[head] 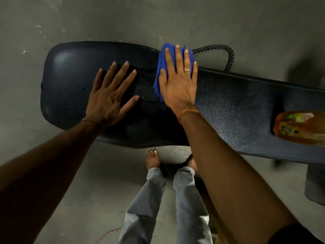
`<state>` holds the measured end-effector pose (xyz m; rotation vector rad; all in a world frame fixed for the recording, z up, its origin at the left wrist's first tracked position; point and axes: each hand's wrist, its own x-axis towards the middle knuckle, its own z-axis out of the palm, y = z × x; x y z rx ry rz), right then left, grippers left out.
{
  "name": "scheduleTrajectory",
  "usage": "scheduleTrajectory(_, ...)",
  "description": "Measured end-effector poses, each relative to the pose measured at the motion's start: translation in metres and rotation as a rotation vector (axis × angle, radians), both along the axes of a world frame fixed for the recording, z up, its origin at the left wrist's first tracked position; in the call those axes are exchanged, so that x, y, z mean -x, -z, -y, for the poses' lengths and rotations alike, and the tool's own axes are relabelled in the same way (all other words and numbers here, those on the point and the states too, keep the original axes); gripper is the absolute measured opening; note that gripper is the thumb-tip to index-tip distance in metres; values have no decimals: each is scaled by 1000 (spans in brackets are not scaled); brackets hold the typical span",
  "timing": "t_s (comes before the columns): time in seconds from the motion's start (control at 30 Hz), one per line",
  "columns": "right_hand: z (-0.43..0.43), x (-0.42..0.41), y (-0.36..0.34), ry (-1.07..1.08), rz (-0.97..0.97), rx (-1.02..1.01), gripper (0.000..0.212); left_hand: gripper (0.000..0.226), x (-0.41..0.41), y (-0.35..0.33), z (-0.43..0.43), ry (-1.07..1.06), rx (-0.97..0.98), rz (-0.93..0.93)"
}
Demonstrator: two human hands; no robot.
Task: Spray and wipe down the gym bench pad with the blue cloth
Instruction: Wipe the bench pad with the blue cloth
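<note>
The dark blue bench pad (237, 106) runs across the view from a rounded left end to the right edge. My right hand (177, 81) lies flat on the folded blue cloth (159, 71), pressing it onto the pad near the far edge. My left hand (109, 95) rests palm down on the pad's left part, fingers spread, holding nothing. Small wet droplets dot the pad near my left hand. An orange, labelled bottle-like object (299, 126) lies on the pad at the right; its details are blurred.
A black twisted rope (230, 57) loops off the pad's far edge onto the grey concrete floor (228, 23). My bare feet and grey trousers (167, 199) stand close to the near edge. A grey bench support (314, 185) sits at the lower right.
</note>
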<state>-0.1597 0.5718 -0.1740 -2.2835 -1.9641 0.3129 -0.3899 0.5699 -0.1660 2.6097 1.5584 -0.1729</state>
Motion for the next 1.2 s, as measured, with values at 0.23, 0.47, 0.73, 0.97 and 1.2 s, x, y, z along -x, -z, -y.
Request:
scheduleTrajectory(0.23, 141, 51, -22, -112, 22, 127, 65, 72, 2, -7, -2, -5, 31, 10)
scheduleTrajectory(0.47, -13, 33, -9, 27, 28, 58, 65, 72, 4, 0, -2, -10, 27, 33)
scheduleTrajectory(0.73, 121, 58, -20, -139, 57, 105, 67, 73, 5, -3, -4, -19, 44, 42)
scheduleTrajectory(0.97, -7, 42, -7, -95, 42, 39, 64, 73, 4, 1, -5, -18, 40, 47)
scheduleTrajectory(1.2, 103, 66, -22, -138, 22, 96, 62, 73, 3, -4, -6, -22, 58, 52)
